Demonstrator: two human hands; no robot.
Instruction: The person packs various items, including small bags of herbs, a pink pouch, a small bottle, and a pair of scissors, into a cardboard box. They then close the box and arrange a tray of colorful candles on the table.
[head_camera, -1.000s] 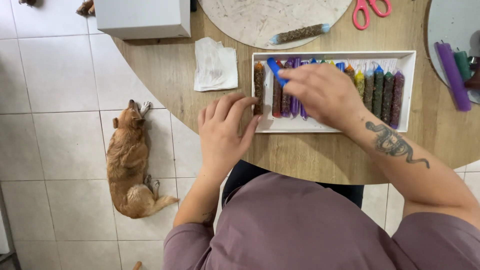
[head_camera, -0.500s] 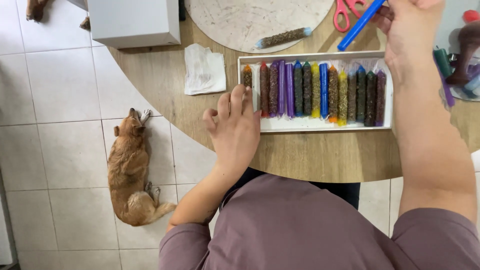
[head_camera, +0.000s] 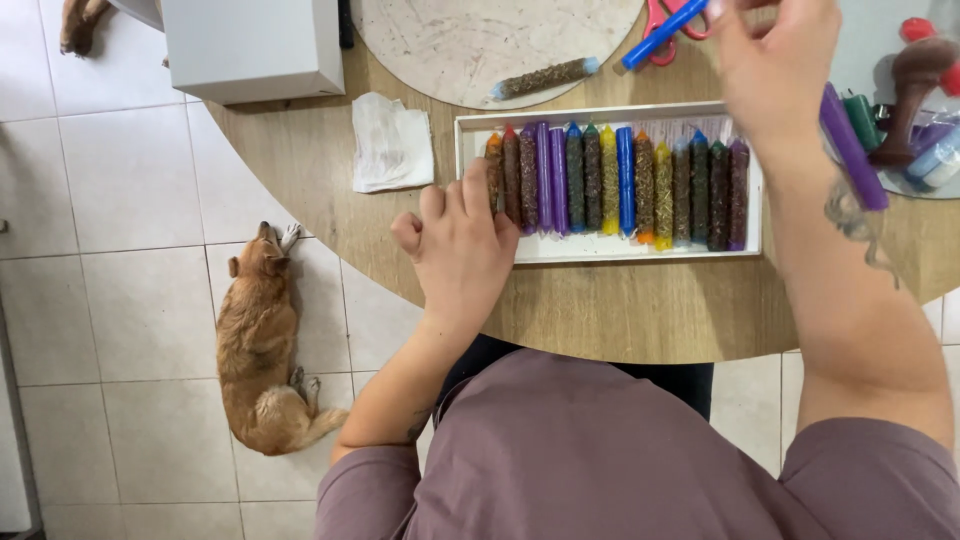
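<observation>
The right hand (head_camera: 775, 70) is pinching a plain blue candle (head_camera: 663, 33) between its fingertips, holding it slanted above the far edge of the tabletop (head_camera: 620, 310), over the red-handled scissors (head_camera: 662, 17). The left hand (head_camera: 462, 245) is resting loosely curled on the tabletop near its front edge, its fingertips touching the left end of the white tray (head_camera: 600, 247), gripping nothing.

The tray is sitting across the middle of the tabletop, holding a row of candles (head_camera: 615, 180) lying side by side, most of them coated in dried herbs, with orange, red, purple, blue, yellow and green showing through. A gap is showing at the right end of the row.

Beyond the tray, a round pale board (head_camera: 470, 45) is lying at the far edge, with one herb-coated candle (head_camera: 545, 77) resting on it. A crumpled white tissue (head_camera: 392, 143) is lying just left of the tray, and a white box (head_camera: 252, 47) is standing at the far left edge. At the right edge, a purple candle (head_camera: 852, 148) and a green candle (head_camera: 864, 122) are lying beside a round mirror (head_camera: 900, 60).

On the tiled floor (head_camera: 120, 300) left of the table, a tan dog (head_camera: 262, 345) is lying stretched out.
</observation>
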